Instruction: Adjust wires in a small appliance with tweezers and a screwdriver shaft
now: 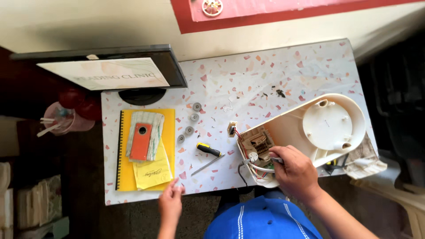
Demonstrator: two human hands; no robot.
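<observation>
Head view: right hand [295, 171] grips the wiring inside the cream appliance housing [305, 132] at lower right of the desk [248, 84]; left hand [171, 201] rests loosely curled, empty, at the desk edge; steady the housing.

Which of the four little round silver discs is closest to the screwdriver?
The lowest disc in the row, beside the yellow notebook; the other three lie farther up from the screwdriver.
</observation>
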